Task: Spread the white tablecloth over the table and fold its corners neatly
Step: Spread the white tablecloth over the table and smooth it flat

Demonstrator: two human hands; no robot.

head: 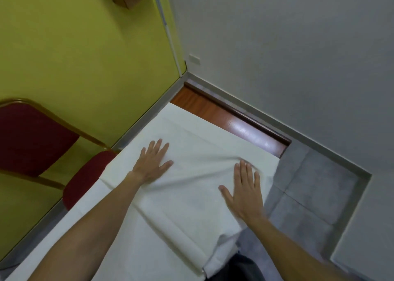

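Function room: red banquet chair (pixel 32 140), wooden table (pixel 213 110).

So both hands are flat on the white fabric tablecloth (pixel 187 135), fingers straight and spread, palms down. The left hand (pixel 152 163) presses near the cloth's edge on the red chair side, the right hand (pixel 245 192) sits near the opposite edge where the cloth bunches into a ridge by its fingertips. Beyond the cloth's far edge a strip of glossy brown wooden table (pixel 232 122) shows bare. The red padded chair with gold metal frame (pixel 36 140) stands just beside the cloth's left edge, against the yellow-green wall (pixel 81 46).
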